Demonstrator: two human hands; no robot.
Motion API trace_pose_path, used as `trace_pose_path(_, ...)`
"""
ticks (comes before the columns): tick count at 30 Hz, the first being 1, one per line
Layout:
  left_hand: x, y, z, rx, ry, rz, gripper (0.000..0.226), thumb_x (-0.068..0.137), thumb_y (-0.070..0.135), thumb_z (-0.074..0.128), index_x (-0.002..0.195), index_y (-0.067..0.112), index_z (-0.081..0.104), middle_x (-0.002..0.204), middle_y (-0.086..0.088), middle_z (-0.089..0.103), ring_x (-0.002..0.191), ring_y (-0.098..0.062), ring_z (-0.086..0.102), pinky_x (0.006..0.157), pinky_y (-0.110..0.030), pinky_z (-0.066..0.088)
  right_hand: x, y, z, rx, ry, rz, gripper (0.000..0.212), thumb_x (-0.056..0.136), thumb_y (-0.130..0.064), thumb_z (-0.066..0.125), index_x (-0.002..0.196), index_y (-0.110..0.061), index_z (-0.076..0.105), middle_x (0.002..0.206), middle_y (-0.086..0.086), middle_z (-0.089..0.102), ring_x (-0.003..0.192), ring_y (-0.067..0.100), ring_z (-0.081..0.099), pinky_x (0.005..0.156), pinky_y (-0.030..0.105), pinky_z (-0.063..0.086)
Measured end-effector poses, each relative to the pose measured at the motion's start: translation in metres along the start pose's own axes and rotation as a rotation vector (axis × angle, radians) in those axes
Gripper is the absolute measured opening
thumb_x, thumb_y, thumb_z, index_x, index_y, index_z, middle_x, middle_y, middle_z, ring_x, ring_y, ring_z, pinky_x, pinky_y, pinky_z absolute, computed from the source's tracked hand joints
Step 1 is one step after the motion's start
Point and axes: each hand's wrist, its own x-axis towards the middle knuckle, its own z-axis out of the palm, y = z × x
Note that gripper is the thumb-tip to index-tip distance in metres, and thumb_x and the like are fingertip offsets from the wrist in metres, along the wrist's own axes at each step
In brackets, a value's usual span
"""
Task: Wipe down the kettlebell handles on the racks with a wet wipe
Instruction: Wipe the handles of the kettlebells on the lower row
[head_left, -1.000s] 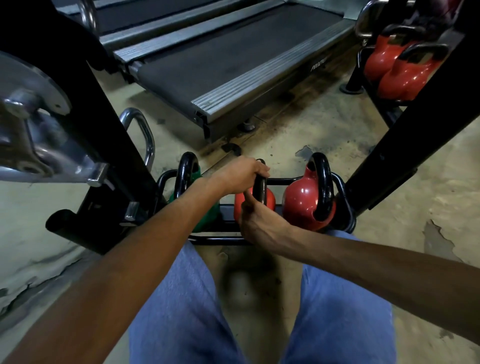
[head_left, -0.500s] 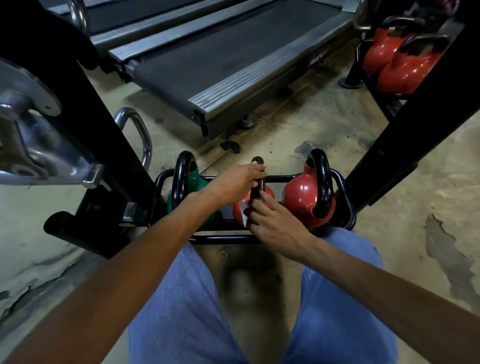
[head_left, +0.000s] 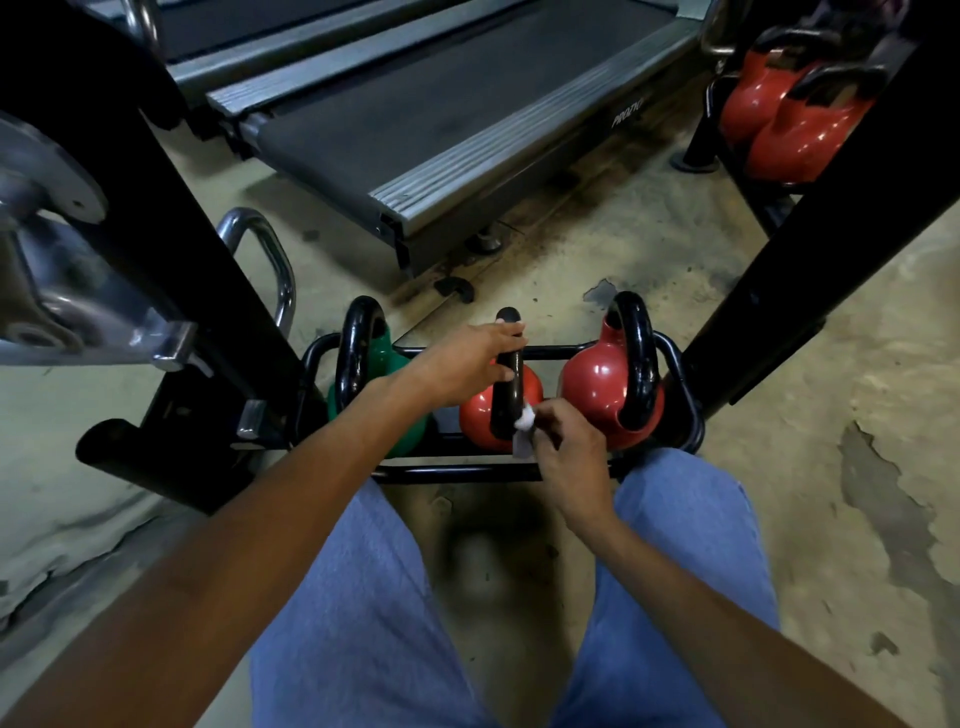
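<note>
From the head view I look down on a low black rack (head_left: 467, 473) on the floor, just in front of the person's knees. It holds three kettlebells in a row. The middle kettlebell (head_left: 480, 415) is red, and its black handle (head_left: 511, 382) arches with its long axis running near to far, the far end pointing at the treadmill (head_left: 415, 114). The left hand (head_left: 462, 364) grips the far top of that handle, fingers curled round it. The right hand (head_left: 569, 449) pinches a crumpled white wet wipe (head_left: 524, 418) and presses it against the near right side of the handle, low down by the ball. A green kettlebell (head_left: 410, 431) stands to the left and a larger red kettlebell (head_left: 597, 379) to the right, their handles aligned the same way.
</note>
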Motion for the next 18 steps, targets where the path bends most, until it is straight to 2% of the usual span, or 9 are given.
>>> trace_pose_path(3,-0.001,0.002,0.005,0.066,0.017,-0.007,0.061,0.094,0.023,0.068,0.150,0.022,0.045,0.162,0.007,0.030,0.147,-0.014,0.031,0.119,-0.035,0.027,0.021,-0.006,0.001,0.150,-0.073,0.182,0.025,0.099,-0.005,0.058,0.109,-0.025,0.071,0.096,-0.006,0.073,0.089,0.006,0.070,0.080,0.026,0.058)
trace_pose_path(5,-0.001,0.003,0.006,0.099,0.013,-0.009,0.066,0.093,0.026,0.069,0.152,0.022,0.042,0.163,0.007,0.028,0.147,-0.014,0.031,0.117,-0.034,0.027,0.038,-0.013,0.003,0.251,-0.144,0.303,0.030,0.101,-0.004,0.053,0.107,-0.025,0.073,0.092,0.005,0.076,0.078,0.021,0.070,0.073,0.039,0.058)
trace_pose_path(7,-0.001,0.004,0.006,0.100,0.011,-0.008,0.067,0.092,0.026,0.070,0.152,0.021,0.041,0.163,0.007,0.027,0.147,-0.014,0.030,0.118,-0.034,0.027,0.047,-0.014,0.001,0.332,-0.226,0.378,0.033,0.101,-0.001,0.048,0.104,-0.023,0.073,0.093,0.008,0.076,0.081,0.023,0.069,0.074,0.036,0.055)
trace_pose_path(9,-0.001,0.004,0.006,0.094,0.003,-0.009,0.068,0.092,0.026,0.070,0.153,0.021,0.040,0.164,0.006,0.027,0.148,-0.014,0.029,0.119,-0.034,0.026,0.048,-0.009,-0.006,0.315,-0.316,0.366,0.036,0.100,0.002,0.047,0.105,-0.022,0.072,0.086,0.000,0.074,0.082,0.015,0.068,0.076,0.026,0.053)
trace_pose_path(11,-0.001,0.004,0.006,0.087,-0.002,-0.018,0.067,0.092,0.026,0.070,0.153,0.021,0.040,0.164,0.006,0.026,0.148,-0.014,0.028,0.119,-0.035,0.025,0.048,-0.007,-0.014,0.285,-0.405,0.348,0.037,0.097,0.007,0.047,0.104,-0.021,0.070,0.081,-0.004,0.072,0.079,0.008,0.068,0.076,0.023,0.053)
trace_pose_path(14,0.000,0.004,0.004,0.096,-0.013,-0.012,0.067,0.092,0.026,0.071,0.152,0.020,0.041,0.163,0.005,0.027,0.148,-0.015,0.029,0.120,-0.035,0.027,0.058,-0.014,-0.015,0.333,-0.485,0.386,0.034,0.099,0.005,0.044,0.107,-0.016,0.070,0.092,0.003,0.073,0.081,0.011,0.065,0.073,0.022,0.050)
trace_pose_path(16,0.001,0.004,0.004,0.098,-0.017,-0.017,0.067,0.091,0.026,0.071,0.152,0.020,0.042,0.163,0.005,0.028,0.148,-0.016,0.029,0.119,-0.036,0.028,0.064,-0.015,-0.012,0.332,-0.525,0.406,0.032,0.102,-0.003,0.044,0.107,-0.017,0.072,0.099,0.004,0.074,0.088,0.011,0.066,0.080,0.025,0.048)
trace_pose_path(18,0.001,0.004,0.005,0.095,-0.015,-0.026,0.067,0.092,0.026,0.071,0.152,0.021,0.041,0.163,0.006,0.027,0.148,-0.015,0.029,0.119,-0.037,0.029,0.066,-0.012,-0.014,0.332,-0.540,0.411,0.030,0.102,-0.006,0.045,0.107,-0.017,0.073,0.097,0.000,0.076,0.087,0.006,0.069,0.082,0.027,0.047)
